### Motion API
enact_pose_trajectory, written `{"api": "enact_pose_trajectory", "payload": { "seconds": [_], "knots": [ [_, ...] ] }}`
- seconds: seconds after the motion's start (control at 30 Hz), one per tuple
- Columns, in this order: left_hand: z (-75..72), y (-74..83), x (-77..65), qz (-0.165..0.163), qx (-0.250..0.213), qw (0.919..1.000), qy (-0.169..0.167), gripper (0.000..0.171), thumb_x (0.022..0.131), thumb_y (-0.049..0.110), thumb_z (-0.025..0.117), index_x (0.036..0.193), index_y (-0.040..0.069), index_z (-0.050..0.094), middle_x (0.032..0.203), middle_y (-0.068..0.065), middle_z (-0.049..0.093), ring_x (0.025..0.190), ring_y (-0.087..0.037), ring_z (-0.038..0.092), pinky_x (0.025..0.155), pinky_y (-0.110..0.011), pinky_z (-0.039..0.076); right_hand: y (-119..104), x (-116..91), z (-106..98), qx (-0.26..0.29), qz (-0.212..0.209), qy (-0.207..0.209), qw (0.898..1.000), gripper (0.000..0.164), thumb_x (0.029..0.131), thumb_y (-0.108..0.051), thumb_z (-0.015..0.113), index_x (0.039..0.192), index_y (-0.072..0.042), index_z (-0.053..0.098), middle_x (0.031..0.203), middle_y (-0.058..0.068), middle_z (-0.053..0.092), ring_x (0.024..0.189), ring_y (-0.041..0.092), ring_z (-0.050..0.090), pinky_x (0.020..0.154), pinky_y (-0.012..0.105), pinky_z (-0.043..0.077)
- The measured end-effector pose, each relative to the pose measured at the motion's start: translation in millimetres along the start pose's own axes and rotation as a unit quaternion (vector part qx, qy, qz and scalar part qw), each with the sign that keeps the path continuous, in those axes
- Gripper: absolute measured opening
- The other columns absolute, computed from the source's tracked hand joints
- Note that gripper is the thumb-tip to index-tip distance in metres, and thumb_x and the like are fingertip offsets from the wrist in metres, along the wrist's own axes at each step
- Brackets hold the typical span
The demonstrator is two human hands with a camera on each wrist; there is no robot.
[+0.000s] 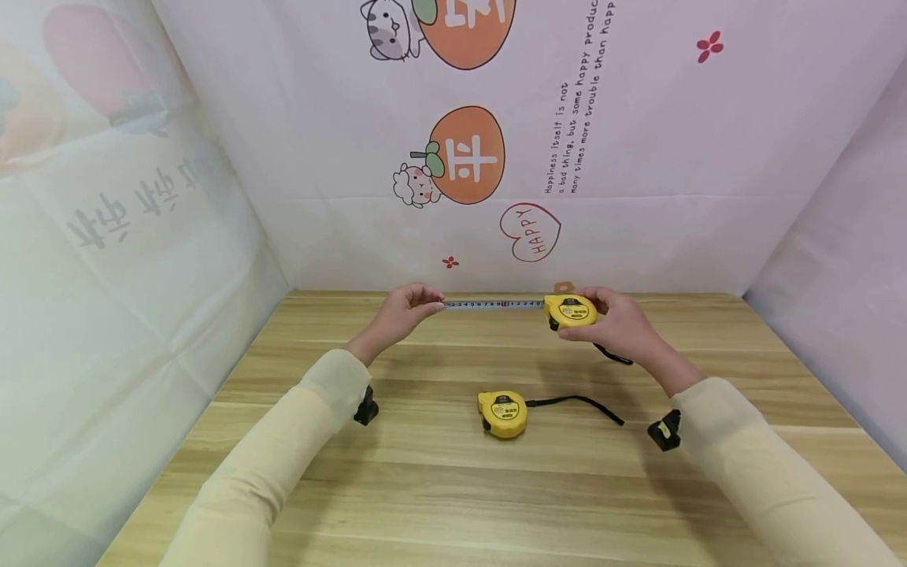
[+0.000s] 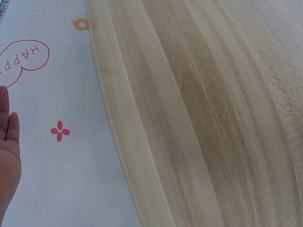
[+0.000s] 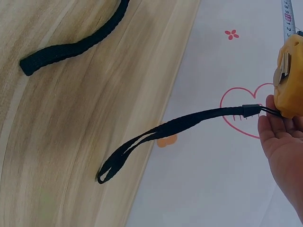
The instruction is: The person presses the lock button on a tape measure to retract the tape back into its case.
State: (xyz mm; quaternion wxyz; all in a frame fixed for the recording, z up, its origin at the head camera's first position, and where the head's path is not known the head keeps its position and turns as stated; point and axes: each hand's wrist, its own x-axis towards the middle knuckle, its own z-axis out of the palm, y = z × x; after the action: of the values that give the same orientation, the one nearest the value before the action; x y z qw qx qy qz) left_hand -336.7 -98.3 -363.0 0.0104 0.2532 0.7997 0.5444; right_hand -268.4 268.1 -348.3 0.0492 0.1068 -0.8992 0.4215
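Note:
My right hand (image 1: 623, 327) grips a yellow tape measure (image 1: 571, 312) by its case, near the table's far edge. From the case a length of blade (image 1: 489, 304) runs straight out to the left, its printed numbers showing. The thumb and fingers of my left hand (image 1: 402, 315) pinch the blade's free end. A black wrist strap (image 3: 175, 125) hangs from the held case. Nearer to me, a second yellow tape measure (image 1: 505, 415) lies on the wood, its black strap (image 1: 577, 399) stretched to the right. Only part of the left hand (image 2: 7, 161) enters the left wrist view.
The wood-grain table (image 1: 425, 488) meets a white printed cloth (image 1: 340, 157) at its far edge, and more cloth (image 1: 127, 315) hangs along the left side. A small black camera sits at each wrist, the right one (image 1: 664, 431) beside its cuff.

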Motion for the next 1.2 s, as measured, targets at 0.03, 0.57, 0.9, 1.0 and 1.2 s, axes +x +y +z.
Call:
{"api": "enact_pose_trajectory", "payload": {
  "seconds": [0.03,0.57,0.9,1.0,1.2],
  "knots": [
    [0.1,0.0,0.0,0.002,0.000,1.0000,-0.001,0.024,0.095,0.017,0.065,0.111,-0.002,0.065,0.103,-0.008,0.067,0.095,-0.020,0.062,0.083,-0.032,0.052,-0.7,-0.2,0.2,0.001,0.001,0.000,1.000,0.084,0.072,-0.044,0.086,0.134,0.000,0.049,0.126,0.018,0.055,0.116,0.034,0.052,0.091,0.046,0.046],
    [4.8,2.9,0.4,0.006,-0.003,1.0000,0.000,0.021,0.094,0.018,0.066,0.108,0.002,0.067,0.101,-0.007,0.067,0.092,-0.019,0.062,0.080,-0.031,0.052,-4.1,1.0,4.1,0.010,0.003,-0.001,1.000,0.085,0.072,-0.043,0.086,0.134,0.000,0.049,0.132,0.019,0.053,0.120,0.035,0.050,0.092,0.047,0.046],
    [5.7,1.8,2.6,0.013,-0.004,0.9999,0.003,0.019,0.094,0.017,0.067,0.106,0.002,0.067,0.101,-0.008,0.067,0.092,-0.020,0.062,0.081,-0.032,0.052,-5.6,1.8,4.4,0.011,0.008,-0.004,1.000,0.087,0.071,-0.045,0.086,0.135,0.000,0.048,0.133,0.020,0.051,0.121,0.036,0.049,0.094,0.048,0.045],
    [6.1,0.8,3.0,0.013,-0.005,0.9999,0.002,0.020,0.094,0.017,0.067,0.106,0.001,0.067,0.101,-0.008,0.067,0.091,-0.019,0.062,0.080,-0.031,0.052,-5.8,2.2,5.6,0.012,0.006,-0.005,1.000,0.086,0.071,-0.045,0.086,0.135,0.000,0.048,0.133,0.019,0.051,0.121,0.035,0.049,0.093,0.048,0.046],
    [7.2,1.7,1.9,0.015,-0.007,0.9999,0.002,0.018,0.094,0.015,0.066,0.106,0.002,0.067,0.100,-0.006,0.067,0.092,-0.021,0.063,0.080,-0.031,0.052,-6.4,3.2,8.0,0.014,0.002,-0.005,1.000,0.083,0.072,-0.042,0.086,0.134,0.000,0.049,0.135,0.020,0.050,0.122,0.036,0.049,0.093,0.047,0.046]
  ]
}}
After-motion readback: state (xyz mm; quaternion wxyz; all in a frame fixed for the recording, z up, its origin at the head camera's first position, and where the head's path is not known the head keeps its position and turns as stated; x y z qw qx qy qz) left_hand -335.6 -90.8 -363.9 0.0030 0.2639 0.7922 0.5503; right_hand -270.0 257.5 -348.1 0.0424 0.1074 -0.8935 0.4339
